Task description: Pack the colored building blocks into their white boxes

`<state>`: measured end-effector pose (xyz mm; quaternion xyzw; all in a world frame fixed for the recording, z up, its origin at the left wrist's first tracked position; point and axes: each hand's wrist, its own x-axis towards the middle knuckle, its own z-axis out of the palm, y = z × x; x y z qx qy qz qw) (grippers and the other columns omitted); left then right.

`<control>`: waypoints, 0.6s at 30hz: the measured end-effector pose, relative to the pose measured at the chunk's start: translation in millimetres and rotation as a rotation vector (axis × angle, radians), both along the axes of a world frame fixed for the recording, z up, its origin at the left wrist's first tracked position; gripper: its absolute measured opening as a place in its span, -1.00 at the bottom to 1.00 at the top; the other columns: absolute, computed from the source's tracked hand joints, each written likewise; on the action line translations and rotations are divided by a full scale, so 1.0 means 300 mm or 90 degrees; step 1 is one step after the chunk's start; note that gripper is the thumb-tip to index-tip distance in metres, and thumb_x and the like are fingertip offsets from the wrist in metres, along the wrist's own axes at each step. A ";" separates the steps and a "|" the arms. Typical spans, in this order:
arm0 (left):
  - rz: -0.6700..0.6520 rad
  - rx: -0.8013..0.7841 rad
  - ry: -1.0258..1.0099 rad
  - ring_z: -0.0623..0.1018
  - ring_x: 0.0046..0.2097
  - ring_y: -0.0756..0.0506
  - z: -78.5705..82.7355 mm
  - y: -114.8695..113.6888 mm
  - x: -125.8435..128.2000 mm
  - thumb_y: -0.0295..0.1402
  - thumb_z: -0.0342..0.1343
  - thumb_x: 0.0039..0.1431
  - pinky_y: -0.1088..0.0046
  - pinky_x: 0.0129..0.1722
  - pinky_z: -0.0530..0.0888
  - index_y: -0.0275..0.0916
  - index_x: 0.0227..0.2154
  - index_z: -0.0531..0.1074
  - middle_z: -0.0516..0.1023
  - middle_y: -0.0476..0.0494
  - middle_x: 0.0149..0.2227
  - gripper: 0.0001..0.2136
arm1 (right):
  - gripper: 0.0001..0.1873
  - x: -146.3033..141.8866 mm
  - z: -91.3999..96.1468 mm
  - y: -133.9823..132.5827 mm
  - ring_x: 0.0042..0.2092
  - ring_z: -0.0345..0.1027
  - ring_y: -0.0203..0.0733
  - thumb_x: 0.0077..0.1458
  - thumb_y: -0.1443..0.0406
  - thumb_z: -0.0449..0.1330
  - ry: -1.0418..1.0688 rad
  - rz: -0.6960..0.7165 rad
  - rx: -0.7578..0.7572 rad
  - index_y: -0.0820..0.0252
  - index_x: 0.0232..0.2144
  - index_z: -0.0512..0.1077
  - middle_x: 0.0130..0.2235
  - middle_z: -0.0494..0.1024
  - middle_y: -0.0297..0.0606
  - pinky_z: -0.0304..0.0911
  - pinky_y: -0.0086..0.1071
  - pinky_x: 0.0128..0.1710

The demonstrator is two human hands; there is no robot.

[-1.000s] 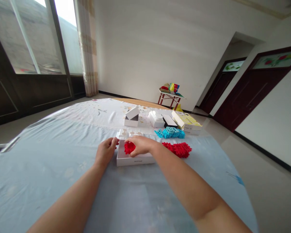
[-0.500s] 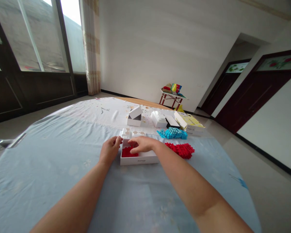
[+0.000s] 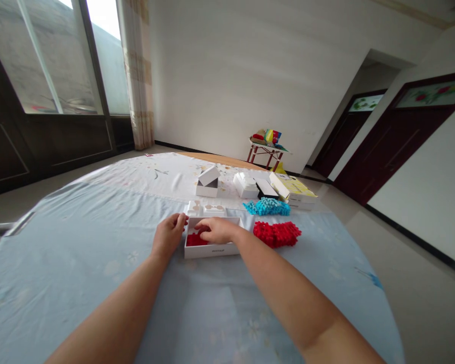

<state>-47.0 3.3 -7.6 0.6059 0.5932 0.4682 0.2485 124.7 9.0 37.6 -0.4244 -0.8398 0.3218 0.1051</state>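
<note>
A shallow white box (image 3: pixel 212 249) lies on the pale blue tablecloth (image 3: pixel 79 253) in front of me. Red crinkled filler (image 3: pixel 195 239) sits inside it at the left. My right hand (image 3: pixel 216 230) lies over the box with its fingers spread flat, pressing on the red filler. My left hand (image 3: pixel 169 235) is curled against the box's left wall, fingertips on its rim. A loose heap of red filler (image 3: pixel 276 233) lies to the right of the box, and a blue heap (image 3: pixel 267 206) lies behind that.
Behind the box lie white inserts (image 3: pixel 205 208), a small open white box (image 3: pixel 207 182), another white box (image 3: pixel 244 185), a black box (image 3: pixel 266 188) and a yellow-topped box (image 3: pixel 293 189). A small red-legged stool (image 3: pixel 265 149) with colourful items stands by the far wall.
My right hand carried a clump of red filler down into the box and flattened over it. My left hand stayed at the box's left wall.
</note>
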 end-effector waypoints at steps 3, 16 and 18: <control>-0.002 -0.005 -0.002 0.50 -0.44 -0.07 0.004 0.000 -0.001 -0.07 -0.14 0.07 0.45 -0.40 0.38 -0.25 -0.41 0.46 0.55 -0.09 -0.45 -0.62 | -0.54 0.016 -0.006 -0.004 -0.07 0.39 -0.19 -0.05 0.42 0.09 0.039 -0.035 -0.023 0.23 -0.03 0.35 -0.06 0.49 -0.20 0.27 -0.38 -0.06; -0.004 -0.019 0.028 0.51 -0.43 -0.08 0.007 0.010 -0.006 -0.09 -0.13 0.05 0.45 -0.38 0.40 -0.24 -0.39 0.46 0.56 -0.08 -0.44 -0.63 | -0.45 0.489 0.140 -0.092 0.03 0.28 -0.09 -0.09 0.20 0.25 0.009 -0.204 0.184 0.21 -0.01 0.34 0.01 0.42 -0.13 0.14 -0.21 0.06; 0.001 -0.015 0.043 0.52 -0.42 -0.09 0.007 0.012 -0.006 -0.08 -0.14 0.05 0.44 -0.38 0.41 -0.23 -0.40 0.46 0.56 -0.09 -0.43 -0.63 | -0.34 0.538 0.137 -0.098 0.09 0.19 -0.04 -0.16 0.15 0.29 -0.072 -0.197 0.181 0.18 0.03 0.31 0.06 0.36 -0.13 0.08 -0.18 0.09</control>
